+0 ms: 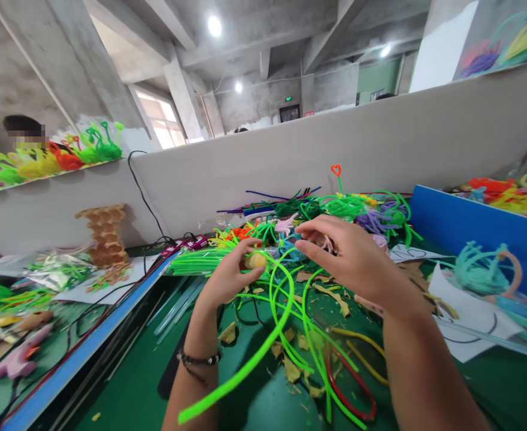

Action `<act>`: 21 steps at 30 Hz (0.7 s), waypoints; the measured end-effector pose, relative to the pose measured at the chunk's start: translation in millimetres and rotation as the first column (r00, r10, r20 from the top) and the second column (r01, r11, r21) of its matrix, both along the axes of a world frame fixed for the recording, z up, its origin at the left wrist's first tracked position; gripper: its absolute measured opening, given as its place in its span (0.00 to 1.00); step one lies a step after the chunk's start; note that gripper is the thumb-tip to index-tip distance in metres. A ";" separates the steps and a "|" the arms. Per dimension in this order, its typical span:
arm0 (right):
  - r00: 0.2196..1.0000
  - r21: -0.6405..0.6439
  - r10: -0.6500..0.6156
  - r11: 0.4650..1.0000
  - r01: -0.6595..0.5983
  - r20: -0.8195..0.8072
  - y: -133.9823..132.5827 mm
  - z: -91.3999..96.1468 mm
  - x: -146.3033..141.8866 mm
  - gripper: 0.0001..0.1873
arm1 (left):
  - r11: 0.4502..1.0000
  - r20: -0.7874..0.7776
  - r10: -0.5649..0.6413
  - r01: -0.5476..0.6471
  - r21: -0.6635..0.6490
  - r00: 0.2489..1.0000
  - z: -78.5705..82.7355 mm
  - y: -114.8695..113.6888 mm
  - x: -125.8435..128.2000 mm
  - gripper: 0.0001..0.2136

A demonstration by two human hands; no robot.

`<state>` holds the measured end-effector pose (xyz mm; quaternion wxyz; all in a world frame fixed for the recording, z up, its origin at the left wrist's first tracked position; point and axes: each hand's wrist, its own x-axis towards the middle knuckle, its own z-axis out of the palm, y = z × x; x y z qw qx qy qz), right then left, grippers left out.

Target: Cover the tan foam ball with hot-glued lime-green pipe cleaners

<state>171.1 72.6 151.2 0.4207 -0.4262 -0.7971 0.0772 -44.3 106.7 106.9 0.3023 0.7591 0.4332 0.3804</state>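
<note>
Head view shows left hand [227, 272], grip unclear, and right hand [347, 254], loosely spread, above a green bench [129, 401] strewn with scraps [291, 371], grey partition [236, 167] behind its far edge.

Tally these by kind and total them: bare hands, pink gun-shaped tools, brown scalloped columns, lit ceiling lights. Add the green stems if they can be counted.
Bare hands: 2 (left hand, right hand)
Pink gun-shaped tool: 1
Brown scalloped column: 1
Lit ceiling lights: 3
Green stems: too tangled to count
Total, without stems: 7
</note>
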 end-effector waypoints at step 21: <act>0.997 0.089 0.025 0.996 -0.032 0.069 -13.7 3.1 -12.8 0.11 | 0.944 0.735 -0.046 0.269 -0.189 0.677 8.7 -21.6 41.2 0.31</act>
